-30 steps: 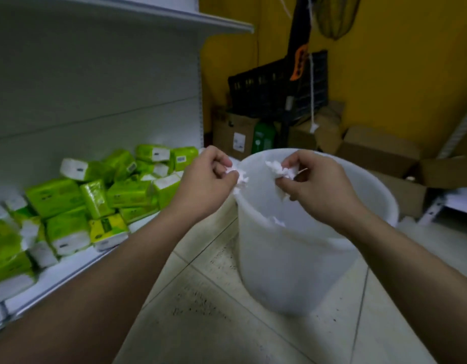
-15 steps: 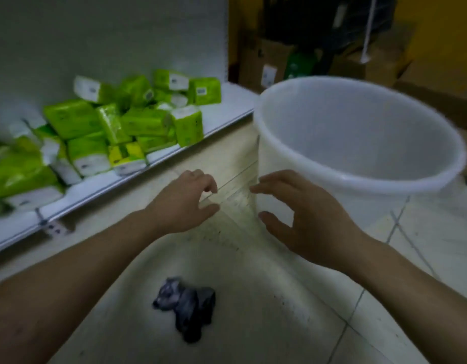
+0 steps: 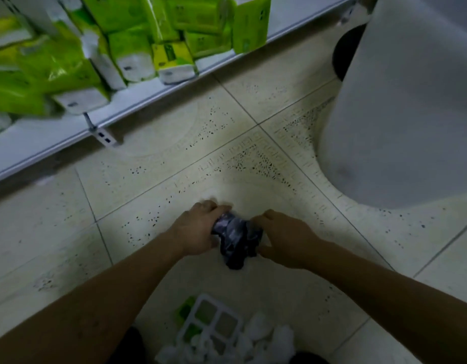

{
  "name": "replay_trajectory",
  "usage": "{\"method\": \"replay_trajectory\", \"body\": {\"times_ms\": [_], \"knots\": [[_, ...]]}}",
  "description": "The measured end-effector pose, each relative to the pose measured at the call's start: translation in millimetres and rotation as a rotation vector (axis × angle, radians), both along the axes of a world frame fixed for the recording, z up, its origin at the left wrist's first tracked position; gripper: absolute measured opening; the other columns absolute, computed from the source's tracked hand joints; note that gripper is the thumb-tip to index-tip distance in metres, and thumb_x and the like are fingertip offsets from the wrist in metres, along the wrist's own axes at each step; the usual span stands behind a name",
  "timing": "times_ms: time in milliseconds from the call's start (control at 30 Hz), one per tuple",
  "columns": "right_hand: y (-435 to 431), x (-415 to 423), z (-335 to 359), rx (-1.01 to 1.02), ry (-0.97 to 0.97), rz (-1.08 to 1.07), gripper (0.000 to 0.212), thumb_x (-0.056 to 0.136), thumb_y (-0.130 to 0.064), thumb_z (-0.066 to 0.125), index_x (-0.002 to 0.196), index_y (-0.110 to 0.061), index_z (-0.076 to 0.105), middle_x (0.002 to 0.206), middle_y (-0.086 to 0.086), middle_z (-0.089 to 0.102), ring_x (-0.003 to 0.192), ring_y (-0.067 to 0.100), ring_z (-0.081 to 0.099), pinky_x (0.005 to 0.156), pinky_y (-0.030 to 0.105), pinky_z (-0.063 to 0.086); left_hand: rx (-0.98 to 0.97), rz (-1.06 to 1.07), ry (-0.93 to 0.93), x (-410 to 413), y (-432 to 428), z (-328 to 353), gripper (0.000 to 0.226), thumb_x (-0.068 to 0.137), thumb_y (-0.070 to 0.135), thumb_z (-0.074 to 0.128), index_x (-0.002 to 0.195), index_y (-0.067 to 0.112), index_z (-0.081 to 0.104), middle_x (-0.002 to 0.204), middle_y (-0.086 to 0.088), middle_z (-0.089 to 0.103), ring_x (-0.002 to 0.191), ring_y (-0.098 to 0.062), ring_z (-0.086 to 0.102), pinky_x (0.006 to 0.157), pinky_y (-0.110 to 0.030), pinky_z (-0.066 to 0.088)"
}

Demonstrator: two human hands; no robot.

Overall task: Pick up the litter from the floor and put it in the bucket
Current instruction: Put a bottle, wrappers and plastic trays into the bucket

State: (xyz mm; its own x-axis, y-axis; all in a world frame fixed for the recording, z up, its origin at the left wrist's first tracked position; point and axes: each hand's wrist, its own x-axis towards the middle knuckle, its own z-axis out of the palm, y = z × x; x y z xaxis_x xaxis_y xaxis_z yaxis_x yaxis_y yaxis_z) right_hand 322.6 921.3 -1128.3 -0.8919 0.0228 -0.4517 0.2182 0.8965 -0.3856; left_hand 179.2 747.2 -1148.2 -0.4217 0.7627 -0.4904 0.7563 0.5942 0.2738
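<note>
Litter: one dark crumpled wad (image 3: pixel 235 240), looks like a scrunched plastic bag, low over the pale speckled floor (image 3: pixel 174 164) between both hands. Cannot tell whether its lower tip touches the tile or is just off it.

Left hand (image 3: pixel 198 229) is on the wad's left side, fingers curled over its upper edge, grip clamped on the wad. Right hand (image 3: pixel 282 237) is on the right side, thumb below and fingers curled against the wad, grip likewise closed on it. Both forearms come in from the bottom of the view, palms facing each other.

Bucket (image 3: pixel 400 101) is white, stands on the floor at upper right, well apart from the hands. Only its outer wall shows; rim and inside are out of view.

Shelf (image 3: pixel 56 137) is white, low, and runs diagonally across the upper left. Green and white tissue packs (image 3: pixel 127 43) are piled on it, some upright, some leaning. A small metal bracket (image 3: pixel 103 135) sits at the shelf's front edge.

At the bottom edge, near the person, a white grid-shaped plastic piece (image 3: pixel 208 327) lies among white crumpled paper balls (image 3: pixel 269 334), with something green (image 3: pixel 185 310) just beside the grid. Blurry there.
</note>
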Motion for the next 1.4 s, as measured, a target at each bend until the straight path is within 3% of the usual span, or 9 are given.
{"method": "replay_trajectory", "body": {"times_ms": [333,533,633,700,833,933,1100,1267,1400], "knots": [[-16,-7,-40,0.074,0.016,-0.081,0.099,0.069,-0.064,0.067,0.146,-0.019,0.025,0.143,0.010,0.037,0.123,0.028,0.042,0.098,0.038,0.038,0.254,0.202,-0.073,12,1,-20,0.050,0.074,0.041,0.074,0.114,0.015,0.057,0.107,-0.010,0.059,0.100,-0.025,0.052,0.079,-0.036,0.047],[-16,-3,-41,0.144,0.117,-0.070,0.054,0.079,-0.043,0.067,0.120,-0.013,0.050,0.115,0.010,0.052,0.097,0.026,0.053,0.064,0.030,0.034,0.382,0.251,-0.077,25,-4,-18,0.051,0.081,0.028,0.071,0.125,0.012,0.054,0.113,-0.014,0.057,0.105,-0.029,0.052,0.087,-0.032,0.042],[-17,1,-45,0.098,0.126,-0.086,0.039,0.083,-0.029,0.064,0.114,-0.008,0.052,0.110,0.014,0.054,0.095,0.030,0.054,0.061,0.031,0.035,0.473,0.249,0.094,38,-17,-10,0.056,0.078,0.033,0.072,0.124,0.007,0.052,0.115,-0.017,0.053,0.105,-0.031,0.047,0.086,-0.032,0.036],[-17,4,-45,0.078,0.136,-0.099,0.038,0.084,-0.026,0.064,0.115,-0.007,0.051,0.110,0.016,0.053,0.094,0.031,0.054,0.061,0.031,0.034,0.394,0.161,0.132,47,-33,-2,0.056,0.075,0.047,0.070,0.117,0.015,0.050,0.112,-0.011,0.050,0.103,-0.027,0.044,0.079,-0.031,0.037],[-20,3,-45,0.084,0.145,-0.081,0.040,0.084,-0.025,0.063,0.118,-0.008,0.049,0.112,0.017,0.052,0.096,0.031,0.053,0.062,0.031,0.032,-0.074,-0.239,-0.116,68,-70,-4,0.063,0.071,0.070,0.058,0.117,0.028,0.045,0.112,0.001,0.044,0.101,-0.018,0.041,0.074,-0.030,0.034],[-19,4,-41,0.088,0.144,-0.072,0.040,0.084,-0.025,0.064,0.117,-0.008,0.049,0.113,0.016,0.051,0.098,0.030,0.053,0.063,0.030,0.034,-0.229,-0.369,-0.094,79,-80,-12,0.051,0.078,0.059,0.059,0.113,0.023,0.051,0.110,-0.003,0.048,0.100,-0.020,0.043,0.074,-0.031,0.033],[-15,8,-31,0.104,0.147,-0.065,0.037,0.087,-0.022,0.061,0.119,-0.007,0.050,0.114,0.016,0.051,0.097,0.030,0.053,0.063,0.030,0.033,-0.149,-0.136,-0.140,70,-65,-10,0.009,0.085,0.028,0.057,0.087,0.020,0.055,0.086,0.001,0.048,0.085,-0.018,0.046,0.064,-0.029,0.032],[6,4,-1,0.124,0.271,-0.192,0.026,0.083,-0.018,0.063,0.103,-0.003,0.055,0.098,0.017,0.055,0.082,0.032,0.056,0.059,0.030,0.033,0.106,0.186,-0.159,30,-41,24,0.006,0.089,0.022,0.058,0.083,0.022,0.056,0.083,0.000,0.063,0.075,-0.017,0.059,0.063,-0.028,0.046],[35,-7,41,0.164,0.359,-0.329,0.023,0.081,-0.015,0.065,0.098,-0.003,0.057,0.094,0.015,0.057,0.080,0.032,0.056,0.058,0.032,0.037,0.303,0.244,-0.015,-11,-9,66,0.009,0.087,0.028,0.062,0.088,0.020,0.063,0.077,0.006,0.061,0.069,-0.011,0.056,0.057,-0.023,0.041]]}}
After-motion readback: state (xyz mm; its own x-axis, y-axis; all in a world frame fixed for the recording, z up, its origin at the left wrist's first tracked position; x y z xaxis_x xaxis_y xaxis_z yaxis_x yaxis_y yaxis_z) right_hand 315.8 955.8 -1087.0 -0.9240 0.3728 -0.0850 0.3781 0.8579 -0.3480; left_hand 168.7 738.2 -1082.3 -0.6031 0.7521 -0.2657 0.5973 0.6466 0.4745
